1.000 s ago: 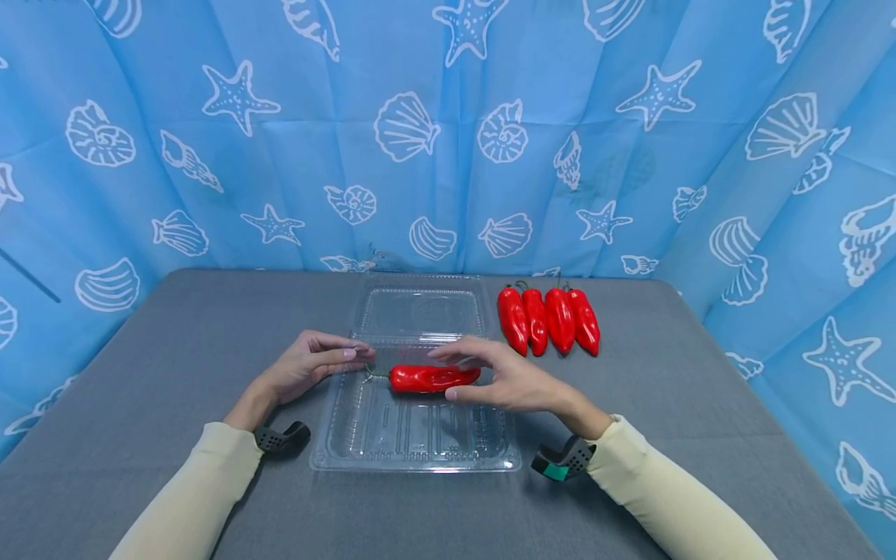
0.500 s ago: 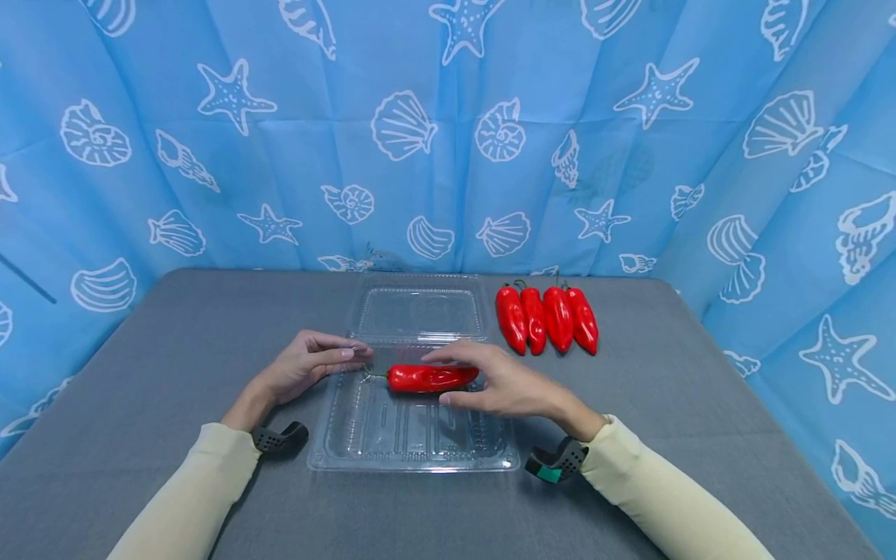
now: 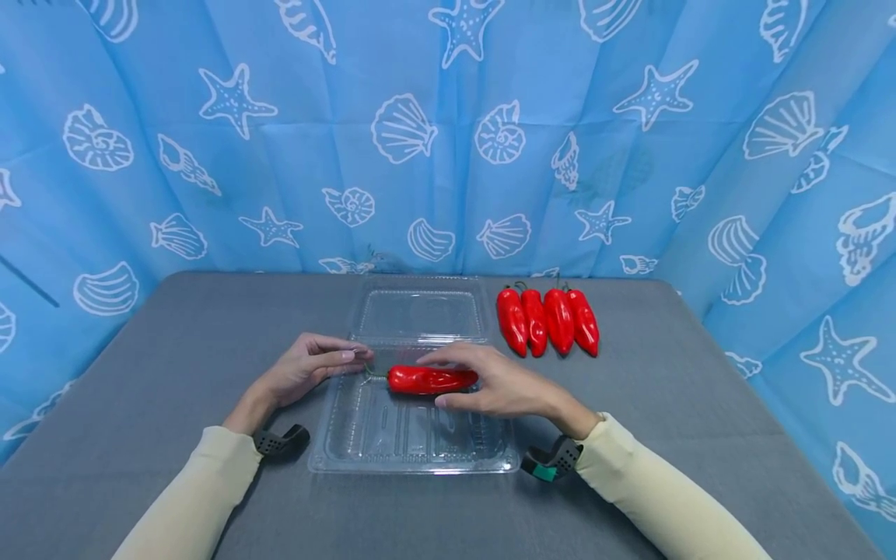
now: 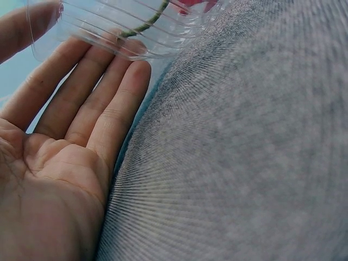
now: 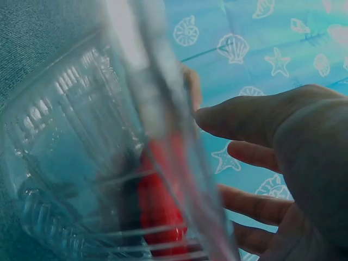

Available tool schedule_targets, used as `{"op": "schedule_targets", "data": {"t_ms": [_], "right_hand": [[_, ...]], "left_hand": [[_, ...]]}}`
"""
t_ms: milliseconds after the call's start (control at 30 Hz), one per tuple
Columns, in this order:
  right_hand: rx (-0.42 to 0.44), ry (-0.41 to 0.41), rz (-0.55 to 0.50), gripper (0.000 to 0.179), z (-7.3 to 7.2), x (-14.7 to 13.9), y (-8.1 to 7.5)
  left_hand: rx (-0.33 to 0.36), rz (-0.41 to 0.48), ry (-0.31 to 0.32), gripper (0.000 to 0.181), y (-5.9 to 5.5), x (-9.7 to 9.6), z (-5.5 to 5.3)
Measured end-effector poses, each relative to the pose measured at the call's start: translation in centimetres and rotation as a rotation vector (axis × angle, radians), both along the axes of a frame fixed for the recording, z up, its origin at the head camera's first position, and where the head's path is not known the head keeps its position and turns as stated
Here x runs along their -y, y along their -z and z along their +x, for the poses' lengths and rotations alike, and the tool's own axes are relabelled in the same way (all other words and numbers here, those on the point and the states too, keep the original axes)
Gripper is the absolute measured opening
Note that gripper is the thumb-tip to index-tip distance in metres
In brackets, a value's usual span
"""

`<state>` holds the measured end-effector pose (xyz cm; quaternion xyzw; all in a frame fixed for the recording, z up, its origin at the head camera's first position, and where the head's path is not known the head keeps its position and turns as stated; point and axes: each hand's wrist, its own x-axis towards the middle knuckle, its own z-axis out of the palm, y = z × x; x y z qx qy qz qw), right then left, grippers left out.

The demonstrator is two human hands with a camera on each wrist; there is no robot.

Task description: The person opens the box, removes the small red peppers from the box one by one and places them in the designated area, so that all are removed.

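Observation:
A red pepper with a curved green stem lies crosswise in the base of a clear plastic clamshell box, stem end to the left. My left hand is at the box's left side. In the left wrist view its long fingers extend nearly straight against the clear plastic, and the thumb stands apart from them. Over the right end of the pepper hovers my right hand, thumb and fingers spread to either side. The right wrist view has the pepper behind the blurred plastic wall, apart from the fingers.
The box's clear lid is folded back flat behind the base. Several red peppers lie in a row to the right of the lid on the grey tabletop. A blue seashell-patterned curtain hangs behind.
My right hand has shifted slightly left over the pepper. The left hand, the pepper and the box look the same.

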<state>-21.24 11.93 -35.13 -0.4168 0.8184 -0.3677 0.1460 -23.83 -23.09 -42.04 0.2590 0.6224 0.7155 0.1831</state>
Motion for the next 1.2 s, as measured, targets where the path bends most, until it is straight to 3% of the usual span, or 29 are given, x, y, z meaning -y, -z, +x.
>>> {"op": "schedule_targets", "data": {"t_ms": [367,1200], "right_hand": [[0.006,-0.061,0.065,0.057,-0.6,0.3,-0.3],[-0.017,-0.168,0.294,0.053,-0.7,1.5,-0.3]], "left_hand": [[0.029,0.04,0.012,0.029,0.1,-0.1,-0.1],[0.042,0.014,-0.014,0.029,0.0,-0.2,0.1]]}}
